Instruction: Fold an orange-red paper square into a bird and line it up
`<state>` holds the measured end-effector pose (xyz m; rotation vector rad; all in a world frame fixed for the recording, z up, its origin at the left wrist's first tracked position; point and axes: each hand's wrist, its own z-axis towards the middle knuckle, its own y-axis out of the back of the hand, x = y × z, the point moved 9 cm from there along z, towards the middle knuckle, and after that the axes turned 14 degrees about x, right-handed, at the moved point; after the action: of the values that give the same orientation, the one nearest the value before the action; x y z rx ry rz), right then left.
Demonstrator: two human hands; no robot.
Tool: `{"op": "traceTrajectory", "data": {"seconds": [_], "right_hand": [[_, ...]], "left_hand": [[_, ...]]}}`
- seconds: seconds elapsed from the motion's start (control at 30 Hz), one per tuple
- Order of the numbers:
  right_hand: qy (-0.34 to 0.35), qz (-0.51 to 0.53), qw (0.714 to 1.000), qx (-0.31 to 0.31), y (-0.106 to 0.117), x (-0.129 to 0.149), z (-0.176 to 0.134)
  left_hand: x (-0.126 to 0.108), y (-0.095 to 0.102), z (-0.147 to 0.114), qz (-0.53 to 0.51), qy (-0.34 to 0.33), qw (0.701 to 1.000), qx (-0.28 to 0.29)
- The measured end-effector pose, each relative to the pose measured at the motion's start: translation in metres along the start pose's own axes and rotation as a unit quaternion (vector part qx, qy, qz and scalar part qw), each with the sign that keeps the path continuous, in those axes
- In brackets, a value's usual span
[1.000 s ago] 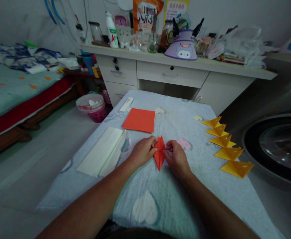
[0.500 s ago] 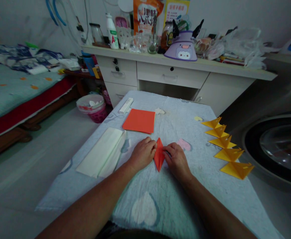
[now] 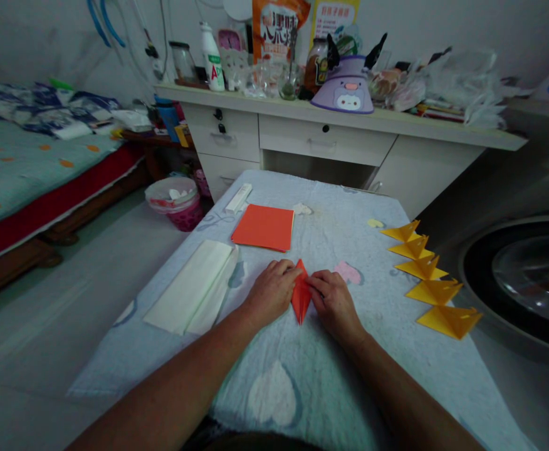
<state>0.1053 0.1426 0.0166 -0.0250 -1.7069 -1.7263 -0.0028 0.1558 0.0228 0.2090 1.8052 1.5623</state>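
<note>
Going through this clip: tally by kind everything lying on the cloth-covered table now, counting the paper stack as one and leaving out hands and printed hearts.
Yellow pointed folded-paper figures: 5
Red-orange diamond-shaped folded paper: 1
Red-orange square paper stack: 1
Pale folded sheet, material unclear: 1
Narrow white rectangular object: 1
Total: 9

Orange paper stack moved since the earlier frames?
No. The orange paper stack sits the same beside the white heart print on the tablecloth; no visible shift either way.
</note>
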Motion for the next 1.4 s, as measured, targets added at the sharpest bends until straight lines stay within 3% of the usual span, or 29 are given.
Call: {"op": "traceTrajectory", "data": {"seconds": [0.53,0.83,1.4], "right_hand": [[0.011,-0.002,1.000,0.006,-0.002,-0.002,0.000],[0.019,-0.025,0.999,0.018,0.001,0.004,-0.002],[0.062,-0.096,0.990,0.087,0.006,0.010,-0.010]], "left_hand": [[0.000,-0.006,0.005,0.051,0.015,0.999,0.008],[0.015,-0.001,0.006,-0.041,0.044,0.997,-0.039],[0.013,-0.003,0.001,-0.009,0.051,0.999,-0.010]]}}
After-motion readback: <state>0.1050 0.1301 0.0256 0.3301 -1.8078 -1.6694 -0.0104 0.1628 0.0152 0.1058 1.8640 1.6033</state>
